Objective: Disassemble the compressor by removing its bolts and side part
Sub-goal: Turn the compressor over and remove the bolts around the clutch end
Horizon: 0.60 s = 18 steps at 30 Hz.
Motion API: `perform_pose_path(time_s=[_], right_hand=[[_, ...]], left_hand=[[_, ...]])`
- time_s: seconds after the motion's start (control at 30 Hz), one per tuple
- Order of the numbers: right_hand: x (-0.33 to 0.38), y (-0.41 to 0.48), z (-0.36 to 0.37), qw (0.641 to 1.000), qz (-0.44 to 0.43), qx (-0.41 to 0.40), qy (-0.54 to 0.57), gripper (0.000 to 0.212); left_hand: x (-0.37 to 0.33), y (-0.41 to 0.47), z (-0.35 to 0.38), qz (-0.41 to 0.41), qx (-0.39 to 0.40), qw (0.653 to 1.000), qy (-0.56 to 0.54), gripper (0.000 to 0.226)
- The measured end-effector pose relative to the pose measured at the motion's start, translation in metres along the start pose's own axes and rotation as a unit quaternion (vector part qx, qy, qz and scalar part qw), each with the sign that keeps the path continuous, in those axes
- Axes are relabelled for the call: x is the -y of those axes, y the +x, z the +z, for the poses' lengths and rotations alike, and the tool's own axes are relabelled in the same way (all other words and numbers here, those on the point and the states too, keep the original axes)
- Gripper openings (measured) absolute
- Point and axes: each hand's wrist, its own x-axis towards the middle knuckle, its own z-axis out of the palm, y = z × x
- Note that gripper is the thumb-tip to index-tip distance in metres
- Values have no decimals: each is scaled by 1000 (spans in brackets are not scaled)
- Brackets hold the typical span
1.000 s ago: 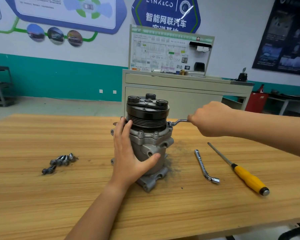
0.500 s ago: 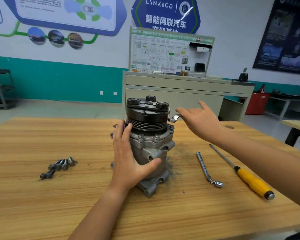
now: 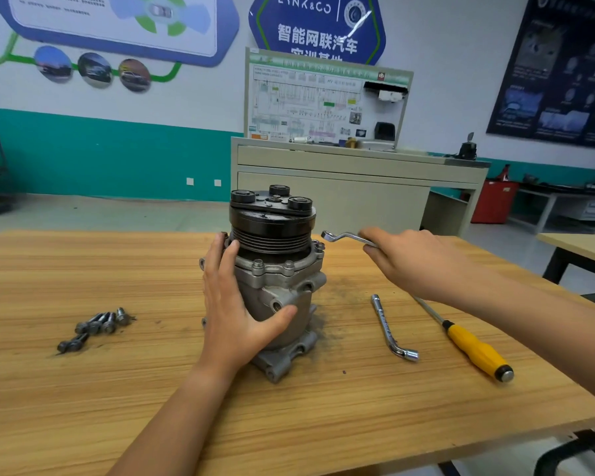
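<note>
A grey compressor (image 3: 282,286) with a black pulley on top stands upright in the middle of the wooden table (image 3: 117,389). My left hand (image 3: 234,304) wraps its left side, fingers up the housing and thumb across the front. My right hand (image 3: 416,262) holds a ring spanner (image 3: 344,237) by its handle to the right of the compressor; the spanner's ring end hangs in the air just off the pulley's right edge, apart from the bolts. Several removed bolts (image 3: 97,324) lie on the table to the left.
An L-shaped socket wrench (image 3: 389,328) and a yellow-handled screwdriver (image 3: 471,348) lie on the table to the right. Dark grit is scattered around the compressor's base. A beige cabinet (image 3: 358,187) with a display board stands behind the table.
My right hand let the spanner go with its fingers spread, then took its handle again and lifted the ring end off the compressor. My left hand stayed on the housing.
</note>
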Motion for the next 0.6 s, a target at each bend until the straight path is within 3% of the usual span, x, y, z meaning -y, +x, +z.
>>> perform_pose_path(time_s=[0.33,0.6], right_hand=[[24,6,-14,989,-2,59,-139,18],[37,3,-21,980,-15,70,-183,16]], left_hand=[[-2,-1,1,14,-6,1000,11,87],[-7,-3,4,-40,-33,998,33,100]])
